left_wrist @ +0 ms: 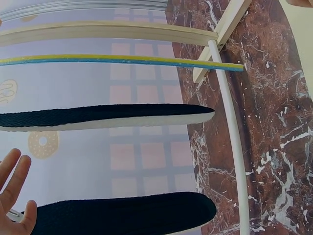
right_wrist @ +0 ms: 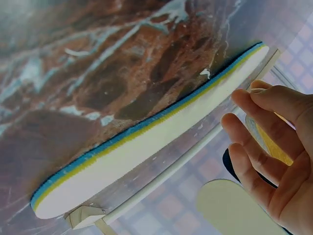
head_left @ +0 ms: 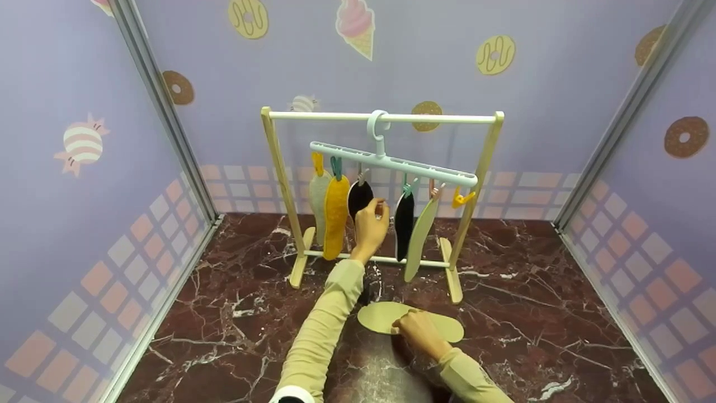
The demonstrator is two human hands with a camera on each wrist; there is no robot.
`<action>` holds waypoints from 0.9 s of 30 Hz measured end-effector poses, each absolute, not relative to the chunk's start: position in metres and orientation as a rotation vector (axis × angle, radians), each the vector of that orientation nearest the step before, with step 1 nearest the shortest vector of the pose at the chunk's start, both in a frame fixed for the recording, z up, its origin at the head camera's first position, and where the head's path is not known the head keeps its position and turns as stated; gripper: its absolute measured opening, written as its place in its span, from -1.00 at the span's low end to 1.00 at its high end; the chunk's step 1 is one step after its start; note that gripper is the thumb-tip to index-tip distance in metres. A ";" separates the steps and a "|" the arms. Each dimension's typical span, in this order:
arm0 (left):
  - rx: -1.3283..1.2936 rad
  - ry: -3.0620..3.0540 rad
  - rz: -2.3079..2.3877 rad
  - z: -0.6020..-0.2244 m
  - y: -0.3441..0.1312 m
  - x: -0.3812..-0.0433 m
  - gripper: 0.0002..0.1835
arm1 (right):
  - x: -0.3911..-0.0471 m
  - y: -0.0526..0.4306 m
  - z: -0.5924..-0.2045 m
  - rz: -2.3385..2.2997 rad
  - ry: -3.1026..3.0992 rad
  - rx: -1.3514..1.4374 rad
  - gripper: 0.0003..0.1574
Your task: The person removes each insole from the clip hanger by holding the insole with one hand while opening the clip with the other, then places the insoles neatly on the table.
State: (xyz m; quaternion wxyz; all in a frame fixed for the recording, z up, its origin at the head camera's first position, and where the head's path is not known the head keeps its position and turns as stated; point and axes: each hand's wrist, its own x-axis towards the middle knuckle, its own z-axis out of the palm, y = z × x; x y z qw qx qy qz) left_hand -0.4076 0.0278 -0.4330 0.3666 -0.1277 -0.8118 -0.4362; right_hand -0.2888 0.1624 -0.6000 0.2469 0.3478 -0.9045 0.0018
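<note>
Several shoe insoles hang by clips from a pale blue hanger (head_left: 386, 161). My left hand (head_left: 372, 226) is raised in front of a black insole (head_left: 359, 197) that hangs from a grey clip (head_left: 362, 178). In the left wrist view, the fingers (left_wrist: 14, 181) are spread, with a bit of grey plastic behind the thumb. A cream insole (head_left: 383, 314) lies flat on the table, and my right hand (head_left: 422, 333) hovers over its middle. Seen in the right wrist view, that insole (right_wrist: 161, 129) has a blue and yellow edge; the loosely bent fingers (right_wrist: 244, 127) are close to it.
A wooden rack (head_left: 313, 116) carries the hanger, which slants down to the right. Grey and yellow insoles (head_left: 337, 218) hang at left; black (head_left: 405, 226) and cream ones (head_left: 420, 240) at right. An orange clip (head_left: 462, 198) hangs by the right post. Patterned walls surround the marbled table (head_left: 224, 336).
</note>
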 end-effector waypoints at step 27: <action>-0.372 -2.039 -1.188 -0.426 0.037 -0.403 -0.81 | -0.289 0.170 -0.579 0.200 -2.527 0.755 -0.83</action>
